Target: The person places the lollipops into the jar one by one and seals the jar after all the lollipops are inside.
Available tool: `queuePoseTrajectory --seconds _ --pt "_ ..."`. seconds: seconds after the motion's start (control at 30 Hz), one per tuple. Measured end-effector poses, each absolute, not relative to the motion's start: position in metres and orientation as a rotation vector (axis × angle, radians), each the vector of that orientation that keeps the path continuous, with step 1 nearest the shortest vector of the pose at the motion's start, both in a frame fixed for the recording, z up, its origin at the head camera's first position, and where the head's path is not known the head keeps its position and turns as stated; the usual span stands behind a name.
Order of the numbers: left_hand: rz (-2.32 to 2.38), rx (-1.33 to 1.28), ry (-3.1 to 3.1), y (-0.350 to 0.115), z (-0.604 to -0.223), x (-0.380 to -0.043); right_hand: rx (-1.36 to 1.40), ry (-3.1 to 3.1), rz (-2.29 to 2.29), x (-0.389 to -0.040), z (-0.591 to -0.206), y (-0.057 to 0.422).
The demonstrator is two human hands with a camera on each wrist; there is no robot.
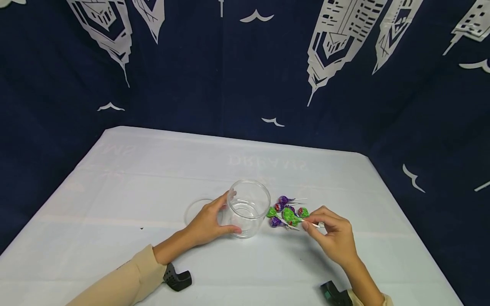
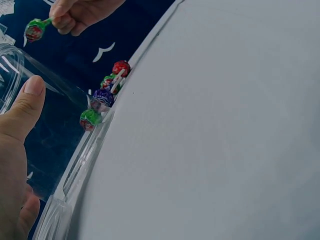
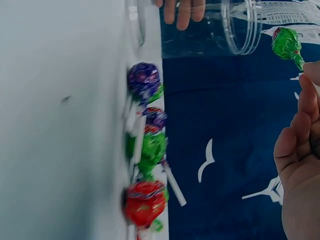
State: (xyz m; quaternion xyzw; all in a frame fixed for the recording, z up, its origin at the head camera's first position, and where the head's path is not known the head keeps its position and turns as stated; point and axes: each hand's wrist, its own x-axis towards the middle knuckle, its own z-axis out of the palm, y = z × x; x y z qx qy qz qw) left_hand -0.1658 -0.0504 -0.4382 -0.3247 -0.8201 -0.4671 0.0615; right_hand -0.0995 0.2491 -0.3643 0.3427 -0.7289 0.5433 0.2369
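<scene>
My left hand (image 1: 208,221) grips a clear plastic jar (image 1: 250,208) that stands upright on the table, its round mouth uncovered. The thumb lies on the near side and the fingers reach round the far side. Between thumb and fingertips, my right hand (image 1: 333,233) pinches the stick of a green-wrapped lollipop (image 3: 286,44). In the right wrist view this lollipop is raised off the table, level with the jar's rim. Below it, just right of the jar, lies a pile of several lollipops, among them a purple one (image 3: 144,80) and a red one (image 3: 145,202).
A clear round lid (image 1: 187,211) lies left of the jar, partly behind my left hand. A white cloth covers the table (image 1: 153,182). Behind it hangs a dark blue curtain (image 1: 214,76) with white building and bird prints.
</scene>
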Motion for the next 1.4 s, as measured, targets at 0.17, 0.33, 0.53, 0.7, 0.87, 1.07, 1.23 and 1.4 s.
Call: queuePoseTrajectory --seconds 0.17,0.33,0.53,0.7,0.87,1.07,1.23,1.4 --pt "-1.413 -0.978 -2.494 -0.050 -0.438 -0.166 0.996 -1.938 1.552 -0.106 -0.357 0.243" --pt "-1.394 -0.973 -2.505 -0.050 -0.440 -0.167 1.007 -1.932 1.548 -0.112 -0.351 0.236" --pt "-1.398 -0.975 -2.496 -0.053 -0.441 -0.166 1.033 -1.879 1.548 -0.122 -0.347 0.228" --pt "-1.392 -0.977 -2.503 -0.053 -0.442 -0.166 1.043 -1.822 1.585 -0.129 -0.346 0.220" --pt "-1.367 -0.944 -2.516 -0.054 -0.442 -0.167 1.045 -1.828 1.593 -0.134 -0.347 0.212" --pt "-1.369 -0.952 -2.508 -0.054 -0.444 -0.168 1.034 -1.789 1.621 -0.141 -0.354 0.210" --pt "-1.388 -0.950 -2.523 -0.054 -0.445 -0.168 1.028 -1.776 1.632 -0.144 -0.355 0.202" --pt "-1.395 -0.958 -2.513 -0.053 -0.445 -0.169 1.060 -1.772 1.666 -0.151 -0.362 0.198"
